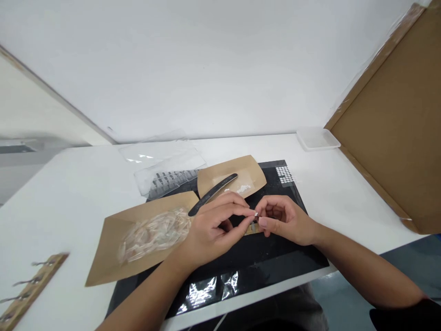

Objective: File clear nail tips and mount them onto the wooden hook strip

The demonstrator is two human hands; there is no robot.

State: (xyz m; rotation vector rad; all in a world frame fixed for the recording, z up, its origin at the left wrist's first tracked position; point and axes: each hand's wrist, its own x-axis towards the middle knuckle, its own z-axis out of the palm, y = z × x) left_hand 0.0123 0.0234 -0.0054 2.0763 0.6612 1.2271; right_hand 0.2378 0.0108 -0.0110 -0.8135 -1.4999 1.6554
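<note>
Over the black mat [275,257], my left hand [213,225] and my right hand [287,218] meet at their fingertips. Thumb and forefinger of each are pinched on a small white and dark red piece [257,215], too small to name. Just below it lies a small wooden block [253,228], partly hidden by the fingers. A black curved nail file [213,194] rests across a brown paper tray [258,172] behind my left hand; the tray has small white bits in it. Left of that hand, another brown tray [103,257] holds a heap of clear plastic pieces.
Clear plastic boxes [168,170], one with dark pieces inside, stand at the back left. A sheet of white dots [284,174] lies on the mat's far right corner. Further out are a white plastic container [317,139], a cardboard panel [389,124] and a wooden strip with metal clips [37,285].
</note>
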